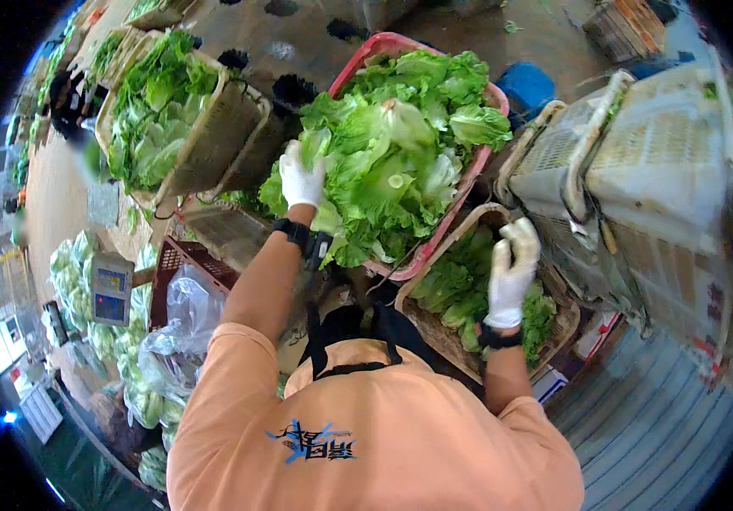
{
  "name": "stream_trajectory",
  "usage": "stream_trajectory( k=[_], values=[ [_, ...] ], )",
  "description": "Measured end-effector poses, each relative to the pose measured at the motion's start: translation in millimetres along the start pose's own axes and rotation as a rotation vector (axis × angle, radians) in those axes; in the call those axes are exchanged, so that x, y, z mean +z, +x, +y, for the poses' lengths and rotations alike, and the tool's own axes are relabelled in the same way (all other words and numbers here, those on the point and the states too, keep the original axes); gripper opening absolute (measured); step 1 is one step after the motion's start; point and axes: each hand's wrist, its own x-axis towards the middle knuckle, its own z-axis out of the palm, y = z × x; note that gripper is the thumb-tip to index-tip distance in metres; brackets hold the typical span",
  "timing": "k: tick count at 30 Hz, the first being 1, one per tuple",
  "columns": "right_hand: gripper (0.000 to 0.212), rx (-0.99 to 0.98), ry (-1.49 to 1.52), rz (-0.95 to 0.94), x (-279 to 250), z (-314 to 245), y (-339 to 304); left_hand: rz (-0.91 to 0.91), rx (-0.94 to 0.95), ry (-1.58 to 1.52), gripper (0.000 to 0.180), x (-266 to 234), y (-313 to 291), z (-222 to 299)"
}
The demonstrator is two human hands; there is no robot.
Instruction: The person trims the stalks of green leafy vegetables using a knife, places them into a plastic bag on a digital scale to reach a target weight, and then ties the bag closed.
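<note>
A pink-red basket (468,183) heaped with green leaf lettuce (358,170) stands in front of me. On top of the heap, one lettuce head (405,128) with its pale cut stem showing is smeared by motion; neither hand touches it. My left hand (302,177), in a white glove, lies against the leaves at the heap's left side, fingers apart. Over a lower beige crate (434,277) on the right hovers my right hand (513,268), also white-gloved, its fingers loosely bent and apart with nothing between them. More lettuce (460,289) lies inside that crate.
Beige crates full of lettuce (158,128) stand at the left. Large stacked crates (639,170) rise close on the right, beside a blue drum (526,88). A scale display (112,289), a maroon crate (183,268) with clear plastic bags (187,315) and bagged vegetables (77,272) sit lower left.
</note>
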Motion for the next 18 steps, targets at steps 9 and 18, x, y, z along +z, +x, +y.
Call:
stream_trajectory(
  k=[9,18],
  values=[
    [0.021,0.462,0.214,-0.496,73,25,-111,-0.582,0.378,0.976,0.065,57,-46,-106],
    [0.034,0.405,0.331,-0.608,106,-1,-72,-0.348,0.251,0.225,0.073,-60,-92,-75]
  ],
)
